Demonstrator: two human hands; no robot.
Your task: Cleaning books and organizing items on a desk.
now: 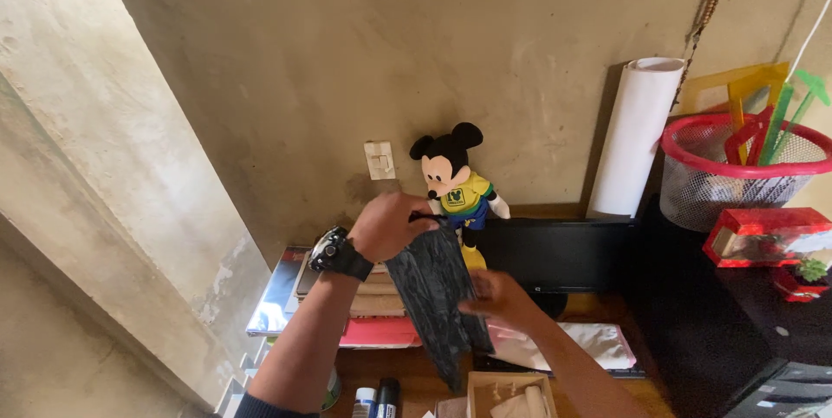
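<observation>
A dark flat screen (pixel 559 253) stands against the wall just right of the left grip (pixel 390 226) and above the right grip (pixel 496 295), its face black and unlit; a red-framed clear box (pixel 767 236) sits well to the right of both grips, beside a red-rimmed mesh basket (pixel 737 177); an open shallow cardboard box (pixel 510 394), pale brown, lies just below the right grip on the table (pixel 416 370); two small bottles (pixel 375 399), one white-capped and one dark, stand below the left grip, their labels too small to make out.
</observation>
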